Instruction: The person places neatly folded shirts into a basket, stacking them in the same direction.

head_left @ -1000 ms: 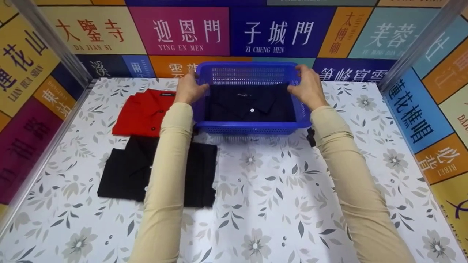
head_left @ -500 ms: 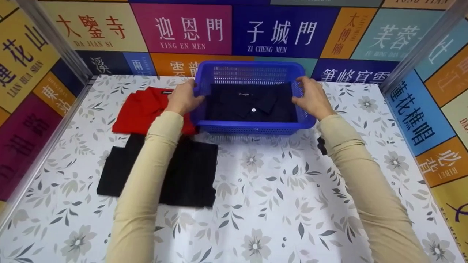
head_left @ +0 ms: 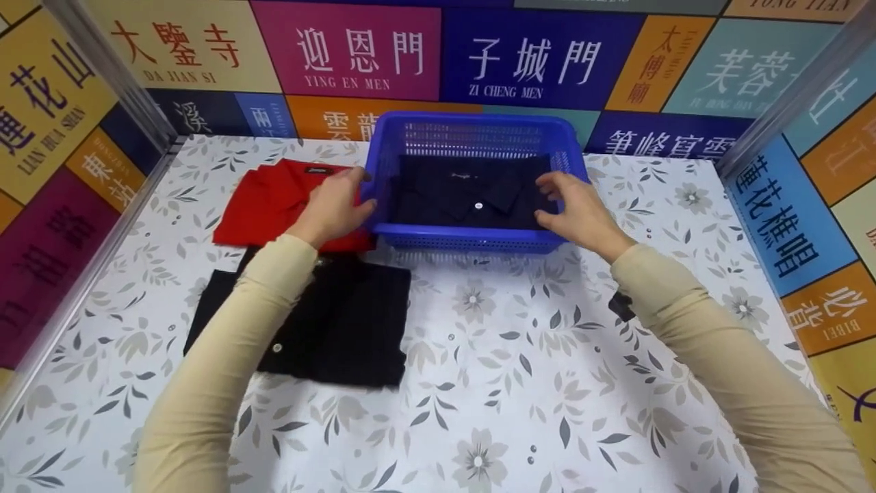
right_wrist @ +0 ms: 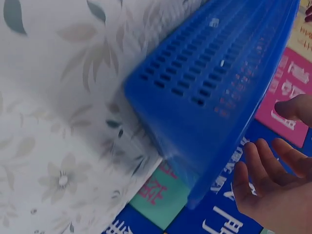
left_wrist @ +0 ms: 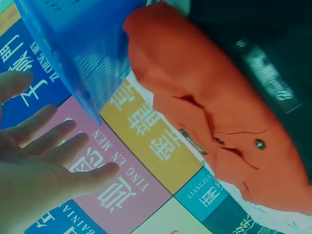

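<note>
At the back of the table, both the left hand and right hand hang relaxed and seemingly empty beside the blue basket, so a steady grip would best take both side rims evenly

Bright, even lighting from overhead; sharp head view, blurred wrist views.
Casting only soft, short shadows under the blue basket and the sleeves on the floral table. Showing no strong glare in the head view. Smearing the basket wall into haze in both wrist views, shifting colours towards teal and blue, softening the close left hand and right hand.
</note>
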A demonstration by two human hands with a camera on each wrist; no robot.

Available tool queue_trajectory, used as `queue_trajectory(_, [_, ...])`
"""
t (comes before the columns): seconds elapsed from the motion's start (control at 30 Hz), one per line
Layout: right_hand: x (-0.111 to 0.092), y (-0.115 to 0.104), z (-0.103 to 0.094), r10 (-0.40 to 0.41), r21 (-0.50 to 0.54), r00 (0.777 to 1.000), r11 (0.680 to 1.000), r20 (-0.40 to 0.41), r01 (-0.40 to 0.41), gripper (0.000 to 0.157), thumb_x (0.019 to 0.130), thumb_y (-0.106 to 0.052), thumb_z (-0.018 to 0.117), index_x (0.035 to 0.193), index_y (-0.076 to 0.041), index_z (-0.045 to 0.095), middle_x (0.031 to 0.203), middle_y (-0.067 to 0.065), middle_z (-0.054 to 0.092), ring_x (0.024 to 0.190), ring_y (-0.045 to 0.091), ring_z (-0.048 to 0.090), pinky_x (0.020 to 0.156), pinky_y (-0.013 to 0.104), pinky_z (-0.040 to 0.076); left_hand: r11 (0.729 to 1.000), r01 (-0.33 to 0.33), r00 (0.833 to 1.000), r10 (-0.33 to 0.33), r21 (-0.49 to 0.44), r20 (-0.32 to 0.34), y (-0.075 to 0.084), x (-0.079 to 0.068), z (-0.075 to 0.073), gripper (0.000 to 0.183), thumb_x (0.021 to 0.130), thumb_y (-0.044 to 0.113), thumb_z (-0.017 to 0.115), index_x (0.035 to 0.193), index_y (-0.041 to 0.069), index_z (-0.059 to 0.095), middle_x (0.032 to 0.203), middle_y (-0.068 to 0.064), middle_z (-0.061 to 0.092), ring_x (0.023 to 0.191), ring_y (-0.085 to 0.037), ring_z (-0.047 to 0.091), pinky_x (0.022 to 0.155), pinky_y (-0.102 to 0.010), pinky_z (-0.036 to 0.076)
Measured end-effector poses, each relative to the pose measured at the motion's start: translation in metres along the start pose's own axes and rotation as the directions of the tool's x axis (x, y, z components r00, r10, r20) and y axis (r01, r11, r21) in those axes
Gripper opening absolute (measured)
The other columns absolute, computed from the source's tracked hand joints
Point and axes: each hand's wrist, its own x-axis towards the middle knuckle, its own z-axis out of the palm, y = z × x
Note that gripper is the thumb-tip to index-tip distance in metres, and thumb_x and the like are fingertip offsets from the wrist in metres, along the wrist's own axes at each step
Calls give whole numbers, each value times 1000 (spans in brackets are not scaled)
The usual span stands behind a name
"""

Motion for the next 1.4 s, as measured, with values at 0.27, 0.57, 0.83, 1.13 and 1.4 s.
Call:
queue_trajectory(0.27, [-18,-3,10,-40,72,999,997,-18,42,39,81,2,68,117,9,56,113,25,59,101,36,56,88,47,46,989,-136,990,132,-55,-58,-18,-24,6,40,88,5,60,126,-7,55,127,-25,56,116,-39,53,98,-50,42])
queue_trajectory(0.57, [-41,-19,29,-122,155,988,978,-98,136,33,79,5,67,111,7,58,110,18,60,99,31,57,83,44,50,986,-116,990,104,-119,-98,-48,-55,-5,38,88,2,59,124,-9,55,125,-25,56,116,-39,50,102,-49,37])
queue_trajectory(0.83, [-59,-29,57,-199,192,978,959,-65,208,33,78,6,68,109,5,60,106,16,62,97,29,59,80,41,51,993,-39,996,30,-109,-87,-81,-87,-13,37,89,1,60,124,-10,54,124,-29,55,115,-43,50,100,-53,36])
queue_trajectory(1.13, [-70,-34,99,-140,290,988,950,68,115,41,79,3,68,118,9,57,113,22,60,100,37,59,83,47,51,995,66,998,-67,-68,-10,-121,-113,-26,37,90,5,60,121,-12,52,118,-35,56,109,-50,51,95,-59,36])
queue_trajectory(1.4, [-74,-47,131,-35,471,981,880,190,-60,49,80,3,65,126,14,51,120,29,57,104,41,59,88,40,51,972,233,962,-227,-22,152,-158,-136,-38,46,96,18,54,126,-15,43,123,-43,45,114,-57,42,95,-63,34])
